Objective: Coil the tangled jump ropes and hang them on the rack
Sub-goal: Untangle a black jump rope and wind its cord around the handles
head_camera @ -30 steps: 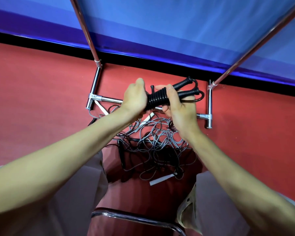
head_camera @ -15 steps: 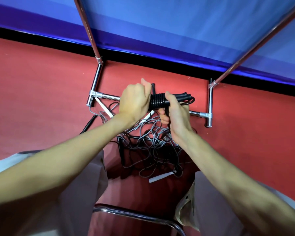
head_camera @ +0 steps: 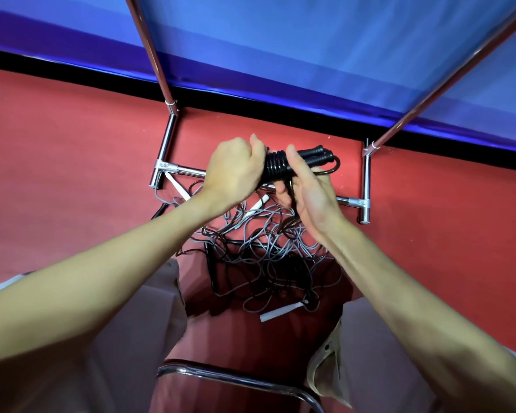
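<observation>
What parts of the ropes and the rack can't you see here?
- Head view: the left hand covers one end of the black rope bundle.
- The rack poles run off the top edge, so its hanging bar is unseen.
- The rope pile is too knotted to count ropes.

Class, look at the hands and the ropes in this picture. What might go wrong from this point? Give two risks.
1. The black coiled rope is held only at its ends by the left hand and right hand; a loosened grip may let the wraps spring open.
2. A dark strand runs down past the right hand toward the tangled pile on the floor; lifting the coil to the rack might snag it.
</observation>
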Demonstrator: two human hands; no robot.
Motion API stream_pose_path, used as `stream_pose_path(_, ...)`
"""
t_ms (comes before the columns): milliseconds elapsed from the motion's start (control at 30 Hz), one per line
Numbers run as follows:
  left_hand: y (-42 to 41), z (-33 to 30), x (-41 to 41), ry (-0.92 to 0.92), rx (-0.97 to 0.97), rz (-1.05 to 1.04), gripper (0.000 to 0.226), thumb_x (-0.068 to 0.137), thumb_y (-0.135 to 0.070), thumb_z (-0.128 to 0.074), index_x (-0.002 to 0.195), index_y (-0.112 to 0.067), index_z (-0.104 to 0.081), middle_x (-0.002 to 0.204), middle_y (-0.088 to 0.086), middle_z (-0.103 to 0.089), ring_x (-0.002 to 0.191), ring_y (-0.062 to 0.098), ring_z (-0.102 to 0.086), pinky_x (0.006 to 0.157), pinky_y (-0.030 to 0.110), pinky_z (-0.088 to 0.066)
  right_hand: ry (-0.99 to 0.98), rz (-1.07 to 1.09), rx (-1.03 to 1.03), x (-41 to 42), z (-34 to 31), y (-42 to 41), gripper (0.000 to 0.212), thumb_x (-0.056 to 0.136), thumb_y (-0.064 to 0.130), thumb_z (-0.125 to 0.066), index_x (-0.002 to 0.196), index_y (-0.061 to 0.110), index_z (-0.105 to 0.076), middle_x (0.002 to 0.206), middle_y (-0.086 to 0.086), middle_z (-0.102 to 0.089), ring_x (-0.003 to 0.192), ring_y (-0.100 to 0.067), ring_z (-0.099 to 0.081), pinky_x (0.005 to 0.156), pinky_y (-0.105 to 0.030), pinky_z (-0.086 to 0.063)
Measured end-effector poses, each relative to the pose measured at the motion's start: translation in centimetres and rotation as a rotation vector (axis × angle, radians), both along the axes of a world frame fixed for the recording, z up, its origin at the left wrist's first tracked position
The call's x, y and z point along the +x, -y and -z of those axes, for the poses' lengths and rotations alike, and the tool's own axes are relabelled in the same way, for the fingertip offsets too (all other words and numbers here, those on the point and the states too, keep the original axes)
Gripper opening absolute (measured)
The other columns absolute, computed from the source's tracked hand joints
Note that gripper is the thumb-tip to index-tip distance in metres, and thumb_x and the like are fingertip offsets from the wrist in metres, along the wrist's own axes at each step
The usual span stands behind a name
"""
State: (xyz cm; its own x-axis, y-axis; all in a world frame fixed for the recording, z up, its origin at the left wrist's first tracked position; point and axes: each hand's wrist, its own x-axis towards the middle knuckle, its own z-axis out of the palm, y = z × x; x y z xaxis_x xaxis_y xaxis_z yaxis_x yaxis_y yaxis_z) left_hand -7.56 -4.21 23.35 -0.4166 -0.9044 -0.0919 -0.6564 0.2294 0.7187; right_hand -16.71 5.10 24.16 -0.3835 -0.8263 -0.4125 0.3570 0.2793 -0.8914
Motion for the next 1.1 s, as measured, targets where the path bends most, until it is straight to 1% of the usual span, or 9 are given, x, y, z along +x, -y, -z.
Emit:
stream_pose_path(100,0.3,-0.1,0.2,-0.042,-0.101,-0.083,0.059,0.103,-0.022,-0.033,0.045,-0.013,-0.028,0.051,0.024,-0.038,0.052,0.032,-0.035,0.058,0.034,-0.022,-0.084,-0.035,0.088,0.3,-0.7,0.5,0.045,0.1,0.041,-0.046,0.084,0.002,-0.061,0.057,-0.01,-0.055,0.044,-0.017,-0.05,0.047,-0.027,-0.042)
stream_pose_path(233,0.1,-0.4,0.2,-0.077,-0.153,-0.113,0.06,0.103,-0.02,-0.033,0.043,-0.015,-0.026,0.043,0.01,-0.025,0.049,0.031,-0.031,0.057,0.034,-0.02,-0.206,0.02,0.192,0.2,-1.2,0.4,0.06,0.094,0.051,-0.053,0.075,-0.004,-0.066,0.047,-0.004,-0.052,0.039,-0.016,-0.046,0.039,-0.021,-0.037)
stream_pose_path(300,0.0,-0.4,0.1,-0.056,-0.205,-0.127,0.06,0.103,-0.02,-0.031,0.043,-0.014,-0.028,0.041,0.003,-0.027,0.049,0.032,-0.034,0.057,0.034,-0.02,-0.124,0.091,0.185,0.4,-1.3,0.3,0.06,0.092,0.051,-0.056,0.078,-0.006,-0.067,0.05,-0.007,-0.052,0.04,-0.015,-0.046,0.04,-0.021,-0.036)
stream_pose_path(467,-1.1,0.2,-0.1,0.161,-0.471,-0.005,0.056,0.097,-0.023,-0.028,0.048,-0.005,-0.047,0.043,0.02,-0.044,0.039,0.036,-0.044,0.049,0.031,-0.022,0.19,0.29,0.173,1.2,-0.7,0.4,0.036,0.095,0.038,-0.058,0.088,0.003,-0.058,0.052,-0.005,-0.049,0.036,-0.01,-0.038,0.035,-0.019,-0.029)
stream_pose_path(633,-0.7,0.7,0.7,0.104,-0.68,0.211,0.041,0.097,-0.021,-0.032,0.057,-0.015,-0.038,0.042,0.013,-0.041,0.032,0.032,-0.039,0.045,0.025,-0.019,0.156,0.16,0.201,0.1,-0.7,-0.1,0.039,0.099,0.038,-0.051,0.073,0.009,-0.046,0.057,-0.005,-0.045,0.036,-0.007,-0.033,0.035,-0.017,-0.024)
stream_pose_path(733,-0.7,0.0,0.6,0.071,-0.438,0.331,0.039,0.101,-0.033,-0.024,0.071,-0.013,-0.038,0.054,0.006,-0.043,0.052,0.036,-0.044,0.053,0.036,-0.029,0.055,0.125,0.134,-0.8,-0.5,-0.1,0.041,0.101,0.035,-0.049,0.065,0.014,-0.047,0.057,-0.003,-0.043,0.036,-0.005,-0.029,0.036,-0.016,-0.023)
stream_pose_path(833,-0.5,-0.9,0.0,-0.097,0.007,0.351,0.023,0.101,-0.032,-0.037,0.094,-0.012,-0.046,0.07,0.01,-0.061,0.063,0.032,-0.054,0.062,0.04,-0.04,-0.088,0.105,0.085,-1.9,-0.3,0.4,0.042,0.102,0.033,-0.047,0.073,0.004,-0.056,0.052,0.001,-0.043,0.039,-0.006,-0.028,0.039,-0.018,-0.022)
stream_pose_path(933,-0.1,-2.7,-0.9,-0.392,0.575,0.209,0.019,0.102,-0.027,-0.042,0.094,-0.013,-0.051,0.071,0.01,-0.062,0.052,0.025,-0.055,0.056,0.034,-0.048,-0.191,0.061,0.027,-2.5,-0.6,0.8,0.047,0.102,0.033,-0.045,0.066,0.005,-0.055,0.05,0.001,-0.046,0.039,-0.006,-0.029,0.04,-0.018,-0.022)
stream_pose_path(1100,1.8,-4.8,0.3,-0.432,1.216,0.228,0.042,0.091,-0.047,-0.046,0.092,-0.006,-0.056,0.071,0.011,-0.056,0.04,0.016,-0.042,0.039,0.018,-0.038,-0.294,-0.052,-0.071,-3.1,-1.6,1.2,0.052,0.103,0.032,-0.042,0.057,0.007,-0.048,0.053,-0.006,-0.046,0.039,-0.007,-0.028,0.04,-0.016,-0.022)
